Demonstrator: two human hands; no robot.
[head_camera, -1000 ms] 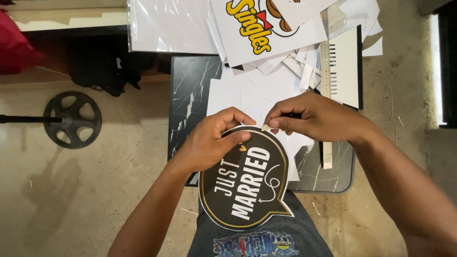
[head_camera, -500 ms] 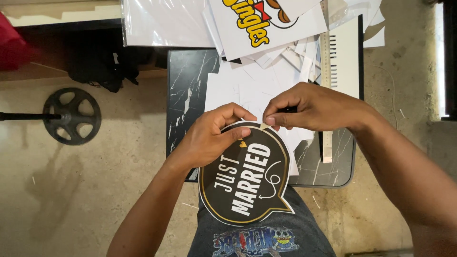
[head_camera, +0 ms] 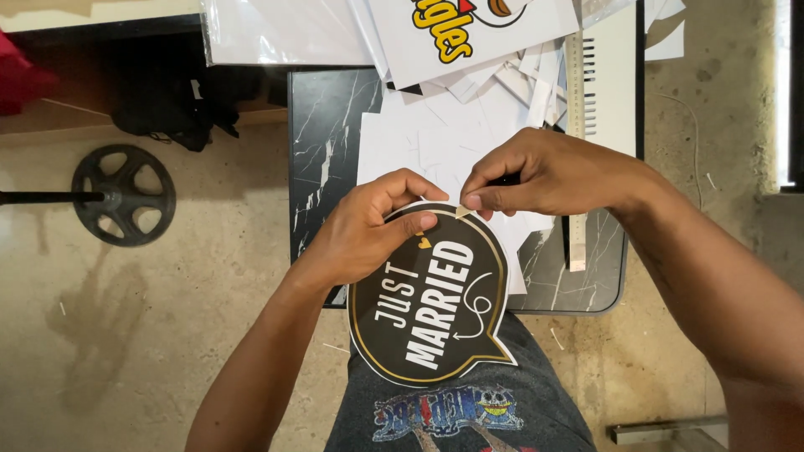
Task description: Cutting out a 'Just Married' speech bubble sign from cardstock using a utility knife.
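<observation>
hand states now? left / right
Left hand: closed on the black speech-bubble sign, gripping its top edge.
Right hand: fingertips pinched at the sign's top edge.

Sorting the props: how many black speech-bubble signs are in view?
1. The black speech-bubble sign is over the lap, pinched at its top edge by the left hand and right hand. The paper pile may hide others.

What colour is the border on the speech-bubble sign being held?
Gold, around the black speech-bubble sign; clearest in the head view.

Paper sheets [head_camera: 435, 138] and a ruler [head_camera: 576, 151] lie on the table [head_camera: 322, 125]; a wheel [head_camera: 123, 194] lies on the floor left of it.
</observation>
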